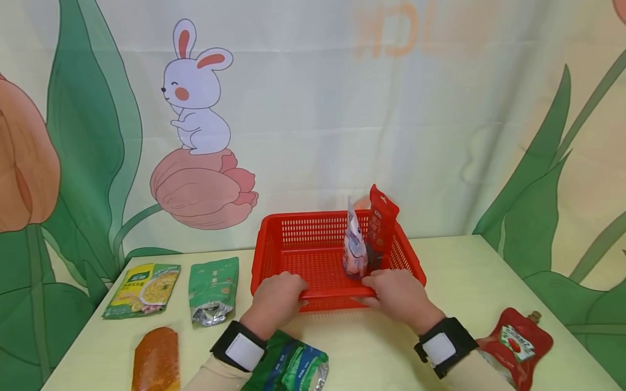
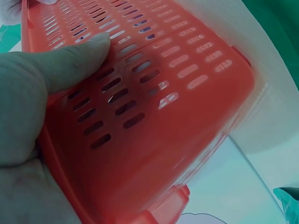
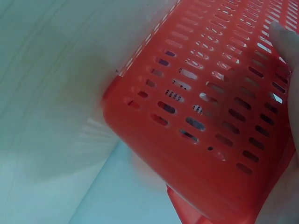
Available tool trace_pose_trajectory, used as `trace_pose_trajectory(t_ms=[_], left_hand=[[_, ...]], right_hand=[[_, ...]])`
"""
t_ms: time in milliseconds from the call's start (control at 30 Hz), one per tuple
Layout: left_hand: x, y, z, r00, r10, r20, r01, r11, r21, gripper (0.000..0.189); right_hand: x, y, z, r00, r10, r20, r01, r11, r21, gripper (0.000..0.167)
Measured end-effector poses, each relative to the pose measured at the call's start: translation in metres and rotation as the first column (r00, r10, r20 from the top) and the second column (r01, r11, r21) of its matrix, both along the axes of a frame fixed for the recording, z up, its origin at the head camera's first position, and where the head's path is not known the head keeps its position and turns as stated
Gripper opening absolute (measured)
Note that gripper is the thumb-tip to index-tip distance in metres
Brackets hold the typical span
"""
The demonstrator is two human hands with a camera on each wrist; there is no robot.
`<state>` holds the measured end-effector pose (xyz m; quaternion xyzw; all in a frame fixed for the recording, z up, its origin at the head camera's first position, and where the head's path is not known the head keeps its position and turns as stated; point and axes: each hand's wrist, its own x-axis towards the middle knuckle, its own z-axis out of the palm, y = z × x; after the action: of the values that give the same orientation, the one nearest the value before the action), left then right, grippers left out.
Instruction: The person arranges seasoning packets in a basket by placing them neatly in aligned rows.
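A red plastic basket (image 1: 337, 294) with slotted walls stands at the back of the table. My left hand (image 1: 276, 301) grips its near rim left of the middle, and my right hand (image 1: 398, 296) grips the same rim further right. In the left wrist view the left thumb lies against the slotted wall (image 2: 154, 107). The right wrist view shows the right thumb on that wall (image 3: 215, 88) too. Inside the basket, on its right side, a pink-and-white bag (image 1: 354, 252) and a red packet (image 1: 382, 217) stand upright.
Left on the table lie a yellow-green soup packet (image 1: 144, 290), a green pouch (image 1: 213, 288) and an orange-brown packet (image 1: 156, 358). A green-blue pouch (image 1: 288, 361) lies by the left forearm. A red ketchup pouch (image 1: 518, 345) is at the right. A printed curtain (image 1: 313, 108) hangs behind.
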<state>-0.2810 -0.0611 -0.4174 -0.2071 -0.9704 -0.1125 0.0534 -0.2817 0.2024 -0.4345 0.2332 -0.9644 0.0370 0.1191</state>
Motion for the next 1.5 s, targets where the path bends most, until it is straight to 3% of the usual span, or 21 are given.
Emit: trace_pose_trajectory(t_ms=[300, 533, 800, 900, 1000, 1133, 1200, 1267, 1367, 1433, 1500], left_hand=[[0.001, 0.003, -0.002, 0.999, -0.001, -0.035, 0.0, 1.0, -0.025, 0.027], [0.001, -0.001, -0.002, 0.996, -0.043, -0.072, 0.042, 0.999, -0.015, 0.024], [0.003, -0.01, 0.0, 0.989, -0.138, -0.049, 0.143, 0.981, 0.127, 0.027], [0.009, -0.014, 0.003, 0.983, -0.18, -0.046, 0.186, 0.948, 0.257, 0.029], [0.021, -0.017, 0.004, 0.974, -0.197, -0.111, 0.225, 0.885, 0.408, 0.023], [0.038, -0.023, 0.004, 0.957, -0.143, -0.251, 0.263, 0.79, 0.553, 0.019], [0.046, -0.027, 0.006, 0.959, -0.102, -0.263, 0.246, 0.76, 0.601, 0.019], [0.053, -0.031, 0.009, 0.976, -0.065, -0.207, 0.187, 0.738, 0.648, 0.018], [0.062, -0.038, 0.014, 1.0, -0.004, -0.025, 0.021, 0.708, 0.705, 0.013], [0.066, -0.042, 0.016, 0.993, 0.035, 0.114, -0.107, 0.685, 0.721, 0.009], [0.068, -0.047, 0.018, 0.972, 0.065, 0.228, -0.212, 0.667, 0.715, 0.007]], right_hand=[[0.0, 0.003, 0.003, 1.0, -0.026, 0.01, 0.026, 1.0, -0.009, 0.033], [-0.002, 0.001, 0.003, 1.0, -0.025, 0.018, 0.026, 0.999, -0.031, 0.031], [-0.005, -0.001, 0.003, 0.999, -0.026, 0.032, 0.027, 0.999, -0.043, 0.028], [-0.004, -0.001, 0.002, 0.999, -0.031, 0.033, 0.032, 0.998, -0.051, 0.026], [-0.002, 0.0, 0.0, 0.999, -0.027, 0.034, 0.029, 0.998, -0.055, 0.026], [-0.001, 0.0, -0.005, 0.999, -0.023, 0.043, 0.026, 0.998, -0.055, 0.028], [-0.001, 0.0, -0.006, 0.999, -0.026, 0.039, 0.028, 0.998, -0.052, 0.029], [-0.001, 0.0, -0.006, 0.999, -0.026, 0.027, 0.028, 0.998, -0.048, 0.03], [-0.002, 0.0, -0.005, 1.0, -0.026, 0.01, 0.026, 0.999, -0.042, 0.03], [-0.002, 0.0, -0.004, 1.0, -0.024, 0.001, 0.024, 0.999, -0.039, 0.031], [-0.003, 0.0, -0.002, 1.0, -0.028, -0.006, 0.028, 0.999, -0.038, 0.031]])
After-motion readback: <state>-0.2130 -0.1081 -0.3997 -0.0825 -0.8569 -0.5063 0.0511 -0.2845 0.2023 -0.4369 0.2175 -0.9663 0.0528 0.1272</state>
